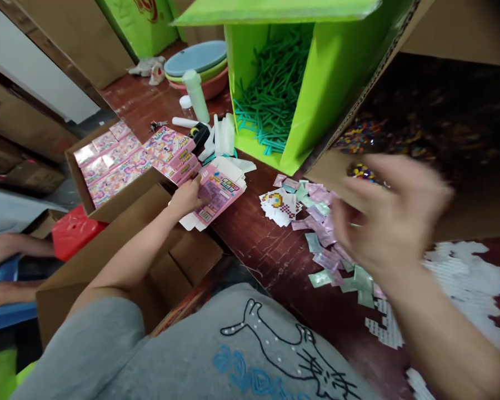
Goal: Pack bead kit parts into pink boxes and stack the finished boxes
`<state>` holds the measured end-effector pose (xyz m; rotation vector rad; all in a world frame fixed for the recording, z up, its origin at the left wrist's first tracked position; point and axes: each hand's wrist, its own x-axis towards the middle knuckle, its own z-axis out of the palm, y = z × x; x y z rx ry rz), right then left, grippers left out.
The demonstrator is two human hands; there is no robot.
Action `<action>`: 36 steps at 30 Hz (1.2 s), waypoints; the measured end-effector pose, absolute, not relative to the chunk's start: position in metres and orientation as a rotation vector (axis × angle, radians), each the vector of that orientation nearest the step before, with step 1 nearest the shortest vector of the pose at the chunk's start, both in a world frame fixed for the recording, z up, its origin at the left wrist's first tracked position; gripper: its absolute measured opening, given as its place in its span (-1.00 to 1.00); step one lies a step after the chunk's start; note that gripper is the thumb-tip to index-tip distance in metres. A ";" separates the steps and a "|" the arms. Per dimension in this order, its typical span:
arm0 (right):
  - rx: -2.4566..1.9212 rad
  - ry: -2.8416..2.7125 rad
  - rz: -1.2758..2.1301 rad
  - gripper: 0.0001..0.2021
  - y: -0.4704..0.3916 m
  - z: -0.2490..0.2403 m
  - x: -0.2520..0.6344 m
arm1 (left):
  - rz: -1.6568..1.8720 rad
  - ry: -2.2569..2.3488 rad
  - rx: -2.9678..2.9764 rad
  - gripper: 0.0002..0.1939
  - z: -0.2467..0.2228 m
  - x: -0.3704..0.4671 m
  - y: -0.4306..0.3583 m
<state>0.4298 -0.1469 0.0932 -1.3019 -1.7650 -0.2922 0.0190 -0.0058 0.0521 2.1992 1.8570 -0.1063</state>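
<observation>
My left hand rests on a flattened pink box with open white flaps, beside a stack of pink printed boxes. Its fingers touch the box's printed face; whether they grip it is hard to tell. My right hand, blurred by motion, hovers over the small pink and green packets near a brown carton's edge. A small bag of colourful beads shows by its fingers; whether the hand holds it cannot be made out. Pixel-pattern cards lie between the hands.
A green box holds green sticks. Bead bags lie in the dark carton at right. A carton of pink boxes and an open brown carton stand left. White paper sheets lie right; a person's legs show far left.
</observation>
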 end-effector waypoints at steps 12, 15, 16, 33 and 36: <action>-1.595 -2.017 0.719 -0.69 0.019 0.045 0.175 | 0.481 1.892 2.116 0.49 -0.011 0.031 -0.024; -1.532 -1.965 0.676 -0.78 0.025 0.053 0.184 | 0.775 1.886 2.089 0.48 -0.005 0.029 -0.023; -1.486 -1.958 0.678 -0.78 0.025 0.056 0.191 | 0.888 1.889 2.060 0.44 0.002 0.029 -0.025; -1.338 -1.680 -0.029 -0.40 -0.135 0.056 0.394 | 0.893 1.431 1.295 -0.27 0.066 0.138 -0.099; -1.510 -1.465 0.141 0.06 -0.151 0.040 0.425 | 0.839 1.337 1.071 -0.23 0.054 0.175 -0.112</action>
